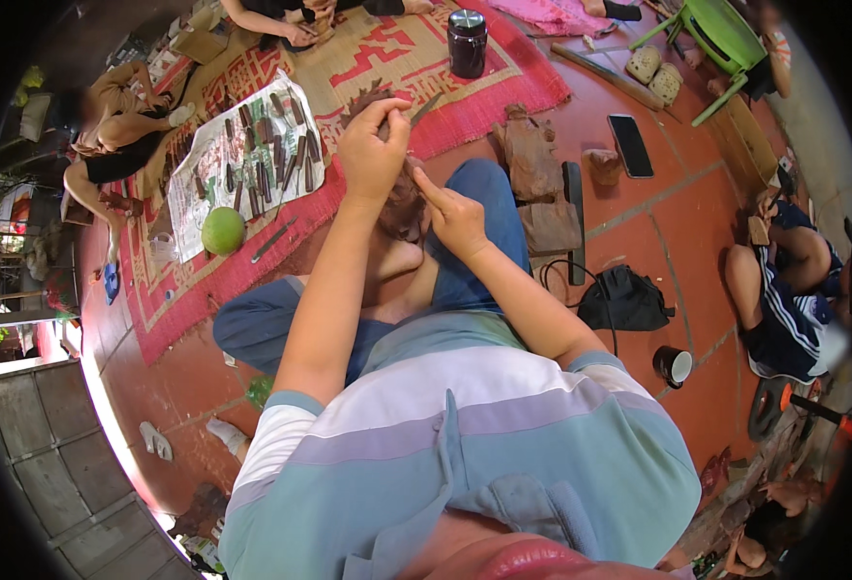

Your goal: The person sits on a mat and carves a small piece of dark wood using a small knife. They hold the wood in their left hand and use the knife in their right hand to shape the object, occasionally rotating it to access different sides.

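Observation:
A dark brown wood carving [404, 215] rests upright against my crossed legs, with rough, jagged parts showing beyond and below my hands. My left hand [373, 153] is closed in a fist over its upper part. What sits inside those fingers is hidden. Lower down, my right hand [457, 218] grips at the right side of the carving, its index finger stretched along the wood and the other fingers curled. Just beyond my left fist, a thin grey blade [427, 108] slants over the mat's edge; whether it is held cannot be made out.
Several dark-handled tools lie on a white sheet [189, 184] at left, beside a green round fruit [223, 231]. A black jar [468, 44] stands on the red-patterned mat [387, 58]. Wood blocks [530, 145], a phone [631, 146], a black bag [623, 299] and a cup [673, 365] are at right. Other people sit around.

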The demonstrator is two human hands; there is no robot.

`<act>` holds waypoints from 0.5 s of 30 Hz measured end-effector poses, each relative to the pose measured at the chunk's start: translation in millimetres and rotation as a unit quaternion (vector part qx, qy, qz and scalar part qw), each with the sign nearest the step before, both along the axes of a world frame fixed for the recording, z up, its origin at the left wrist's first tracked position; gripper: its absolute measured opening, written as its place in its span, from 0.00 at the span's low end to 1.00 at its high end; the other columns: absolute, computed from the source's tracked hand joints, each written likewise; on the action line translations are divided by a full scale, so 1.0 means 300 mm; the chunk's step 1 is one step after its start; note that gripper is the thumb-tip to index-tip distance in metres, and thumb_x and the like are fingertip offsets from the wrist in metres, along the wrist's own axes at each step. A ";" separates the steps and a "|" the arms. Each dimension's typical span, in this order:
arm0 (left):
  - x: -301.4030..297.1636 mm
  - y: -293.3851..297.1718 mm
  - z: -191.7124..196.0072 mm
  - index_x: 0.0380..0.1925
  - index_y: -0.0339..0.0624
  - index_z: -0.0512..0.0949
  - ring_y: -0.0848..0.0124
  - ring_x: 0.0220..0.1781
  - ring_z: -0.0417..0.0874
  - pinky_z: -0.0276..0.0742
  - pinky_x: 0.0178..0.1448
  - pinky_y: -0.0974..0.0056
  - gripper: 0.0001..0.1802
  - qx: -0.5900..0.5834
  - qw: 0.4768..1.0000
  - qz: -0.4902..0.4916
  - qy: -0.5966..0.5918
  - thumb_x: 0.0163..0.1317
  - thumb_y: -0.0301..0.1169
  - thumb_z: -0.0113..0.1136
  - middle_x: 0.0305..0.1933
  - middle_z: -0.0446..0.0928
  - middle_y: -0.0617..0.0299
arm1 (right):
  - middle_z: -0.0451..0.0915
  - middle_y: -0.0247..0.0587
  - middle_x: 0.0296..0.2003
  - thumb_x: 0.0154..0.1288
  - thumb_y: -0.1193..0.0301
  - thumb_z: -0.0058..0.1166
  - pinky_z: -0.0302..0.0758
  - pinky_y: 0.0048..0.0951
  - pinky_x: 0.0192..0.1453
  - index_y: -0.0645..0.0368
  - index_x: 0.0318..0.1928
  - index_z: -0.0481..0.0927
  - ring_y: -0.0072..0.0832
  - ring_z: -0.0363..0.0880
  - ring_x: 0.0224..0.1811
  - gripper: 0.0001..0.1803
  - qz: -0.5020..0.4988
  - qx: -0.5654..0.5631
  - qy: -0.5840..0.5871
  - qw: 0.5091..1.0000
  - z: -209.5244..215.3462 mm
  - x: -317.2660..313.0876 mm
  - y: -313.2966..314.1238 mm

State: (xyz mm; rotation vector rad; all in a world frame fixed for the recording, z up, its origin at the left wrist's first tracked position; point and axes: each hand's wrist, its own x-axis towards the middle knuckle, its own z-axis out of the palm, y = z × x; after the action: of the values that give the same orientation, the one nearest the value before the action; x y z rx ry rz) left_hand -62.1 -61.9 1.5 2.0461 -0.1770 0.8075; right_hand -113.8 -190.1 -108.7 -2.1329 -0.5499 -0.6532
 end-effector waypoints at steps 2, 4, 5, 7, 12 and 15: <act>0.009 -0.009 0.006 0.36 0.41 0.82 0.80 0.29 0.81 0.74 0.35 0.74 0.08 0.019 1.000 0.016 -0.015 0.60 0.27 0.55 0.27 0.82 0.62 | 0.73 0.36 0.19 0.61 0.71 0.51 0.72 0.36 0.24 0.34 0.61 0.72 0.37 0.74 0.19 0.27 -0.007 -0.038 0.029 0.999 -0.030 -0.022 -0.040; 0.011 -0.008 0.023 0.35 0.41 0.82 0.80 0.30 0.81 0.74 0.36 0.74 0.08 0.035 0.998 0.030 -0.039 0.59 0.27 0.55 0.27 0.82 0.62 | 0.77 0.39 0.23 0.62 0.71 0.51 0.74 0.36 0.27 0.36 0.61 0.73 0.40 0.77 0.22 0.26 -0.011 -0.104 0.087 0.991 -0.098 -0.078 -0.102; 0.026 0.027 -0.002 0.35 0.40 0.82 0.79 0.32 0.82 0.74 0.37 0.73 0.08 0.031 0.997 0.051 -0.044 0.60 0.27 0.54 0.27 0.82 0.62 | 0.78 0.42 0.25 0.63 0.71 0.51 0.74 0.37 0.28 0.36 0.61 0.73 0.41 0.78 0.24 0.25 -0.010 -0.069 0.108 0.992 -0.125 -0.119 -0.138; 0.018 0.068 -0.005 0.34 0.42 0.83 0.76 0.27 0.81 0.74 0.34 0.71 0.08 -0.049 0.997 0.052 -0.009 0.58 0.28 0.54 0.26 0.82 0.60 | 0.81 0.48 0.31 0.63 0.71 0.51 0.76 0.37 0.32 0.38 0.60 0.73 0.44 0.80 0.28 0.24 -0.010 0.001 0.146 0.989 -0.162 -0.159 -0.198; -0.039 0.104 0.003 0.34 0.41 0.83 0.75 0.26 0.81 0.74 0.33 0.70 0.09 -0.027 0.994 0.101 -0.033 0.59 0.28 0.55 0.24 0.81 0.60 | 0.80 0.52 0.34 0.64 0.70 0.50 0.75 0.39 0.33 0.38 0.60 0.73 0.47 0.80 0.32 0.24 0.018 0.199 0.149 0.968 0.176 -0.021 0.011; -0.034 0.081 0.019 0.34 0.41 0.83 0.72 0.28 0.82 0.75 0.36 0.68 0.09 -0.059 0.994 0.096 0.004 0.59 0.29 0.55 0.26 0.82 0.59 | 0.80 0.52 0.33 0.64 0.70 0.50 0.75 0.40 0.34 0.37 0.62 0.71 0.46 0.81 0.32 0.25 0.046 0.090 0.106 0.989 0.042 -0.008 0.091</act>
State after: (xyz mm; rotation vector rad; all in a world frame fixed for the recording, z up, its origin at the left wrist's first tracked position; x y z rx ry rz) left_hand -72.3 -37.7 7.2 1.9738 0.0724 0.9060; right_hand -116.1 -162.8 -96.3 -1.9648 -0.4503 -0.4020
